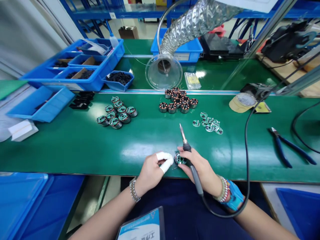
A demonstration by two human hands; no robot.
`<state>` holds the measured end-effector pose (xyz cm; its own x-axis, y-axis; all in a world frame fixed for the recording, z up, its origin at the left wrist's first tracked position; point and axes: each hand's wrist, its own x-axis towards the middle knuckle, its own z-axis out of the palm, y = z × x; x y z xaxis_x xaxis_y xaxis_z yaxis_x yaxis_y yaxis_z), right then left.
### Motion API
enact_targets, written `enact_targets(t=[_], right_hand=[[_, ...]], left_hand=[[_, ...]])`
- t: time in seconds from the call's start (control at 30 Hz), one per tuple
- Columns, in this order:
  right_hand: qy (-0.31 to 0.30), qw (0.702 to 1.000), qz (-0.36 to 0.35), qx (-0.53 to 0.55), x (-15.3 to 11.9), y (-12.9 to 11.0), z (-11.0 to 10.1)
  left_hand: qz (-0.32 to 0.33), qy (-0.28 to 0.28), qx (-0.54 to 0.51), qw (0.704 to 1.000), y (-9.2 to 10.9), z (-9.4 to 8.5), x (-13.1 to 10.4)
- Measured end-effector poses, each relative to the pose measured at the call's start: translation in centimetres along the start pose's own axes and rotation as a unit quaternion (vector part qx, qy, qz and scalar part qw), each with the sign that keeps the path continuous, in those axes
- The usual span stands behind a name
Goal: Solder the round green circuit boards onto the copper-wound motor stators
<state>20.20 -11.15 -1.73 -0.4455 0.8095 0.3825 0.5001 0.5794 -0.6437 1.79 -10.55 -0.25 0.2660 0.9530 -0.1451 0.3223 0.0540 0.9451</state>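
My right hand (203,168) holds a soldering iron (187,147), its tip pointing up and away from me. Thumb and fingertips of that hand also touch a small motor stator with a green circuit board (177,159) on top, near the table's front edge. Just left of the stator is my left hand (152,169), white covers on its thumb and index finger. Those two fingertips are pinched together, and whatever may be between them is hidden. A thin wire end shows below the stator.
Board-topped stators (115,123) stand at left, bare copper-wound stators (172,107) at centre, and loose round boards (209,127) right of them. A fume-extractor hood (152,71) hangs behind. Blue-handled cutters (282,150), a round yellowish container (236,104) and the iron's cable (246,140) are at right.
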Motion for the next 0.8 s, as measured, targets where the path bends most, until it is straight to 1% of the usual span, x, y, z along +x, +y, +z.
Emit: enact_targets(t=[0.03,0.07,0.1,0.13,0.23,0.27,0.33,0.43,0.57,0.67,0.8], right_hand=[[-0.009,1.0,-0.011,0.006,-0.1,0.2,-0.1],[-0.02,0.999,-0.023,0.012,-0.2,0.4,-0.3],[-0.03,0.999,-0.034,0.019,-0.2,0.6,-0.4],[-0.039,0.998,-0.043,0.023,-0.3,0.7,-0.5],[-0.046,0.997,-0.049,0.031,-0.3,0.9,-0.7],[-0.043,0.997,-0.049,0.032,-0.3,0.8,-0.7],[-0.037,0.997,-0.049,0.035,-0.2,0.7,-0.8],[-0.033,0.998,-0.047,0.039,-0.2,0.6,-0.7],[-0.021,0.999,-0.035,0.03,-0.2,0.4,-0.6],[-0.018,0.999,-0.027,0.024,-0.2,0.3,-0.6],[-0.008,0.999,-0.032,0.025,0.1,0.0,-0.9]], left_hand=[[0.03,-0.001,0.042,0.999,0.0,-0.1,-0.3],[0.046,-0.001,0.068,0.997,-0.1,-0.2,-0.6],[0.045,-0.005,0.072,0.996,-0.2,-0.2,-0.8],[0.028,-0.015,0.053,0.998,-0.3,-0.2,-1.0],[-0.058,-0.048,-0.072,0.995,-0.5,-0.1,-0.8],[-0.076,-0.051,-0.109,0.99,-0.6,-0.1,-0.7],[-0.092,-0.042,-0.153,0.983,-0.4,-0.1,-0.3],[-0.102,-0.035,-0.185,0.977,-0.2,-0.2,-0.1],[-0.122,-0.039,-0.195,0.972,-0.2,-0.3,-0.1],[-0.144,-0.03,-0.217,0.965,0.0,0.0,0.0],[-0.153,-0.051,-0.233,0.959,0.7,0.7,0.7]])
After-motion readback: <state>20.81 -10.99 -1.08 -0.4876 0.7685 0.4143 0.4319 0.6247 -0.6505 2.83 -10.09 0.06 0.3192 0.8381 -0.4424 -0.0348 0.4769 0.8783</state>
